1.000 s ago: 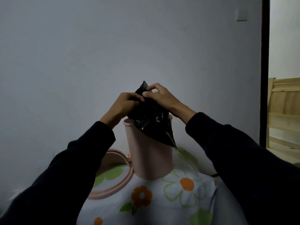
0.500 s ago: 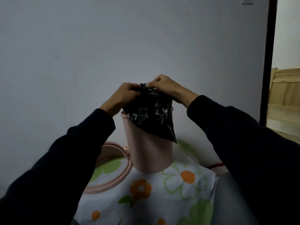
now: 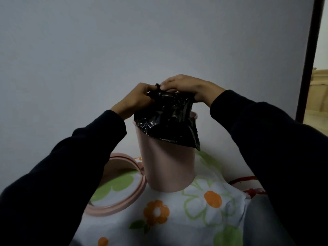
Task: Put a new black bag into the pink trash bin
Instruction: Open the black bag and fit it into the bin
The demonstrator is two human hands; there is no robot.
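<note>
The pink trash bin (image 3: 166, 167) stands upright on a floral cloth, close to the grey wall. A crumpled black bag (image 3: 168, 119) hangs in front of and above the bin's mouth, hiding most of the rim. My left hand (image 3: 136, 100) pinches the bag's top edge on the left. My right hand (image 3: 188, 86) grips the same top edge on the right. Both hands are close together above the bin. Whether the bag's mouth is open is hidden by my fingers.
A pink ring-shaped lid (image 3: 122, 189) lies flat to the left of the bin. The floral cloth (image 3: 195, 210) covers the surface. A red cord (image 3: 243, 180) lies at the right. A dark door frame (image 3: 308, 57) and wooden furniture (image 3: 319, 93) are at the far right.
Both hands have spread slightly along the bag's top edge and flattened it. The pointed tip that stuck up earlier is gone. The bag sits lower over the bin's mouth.
</note>
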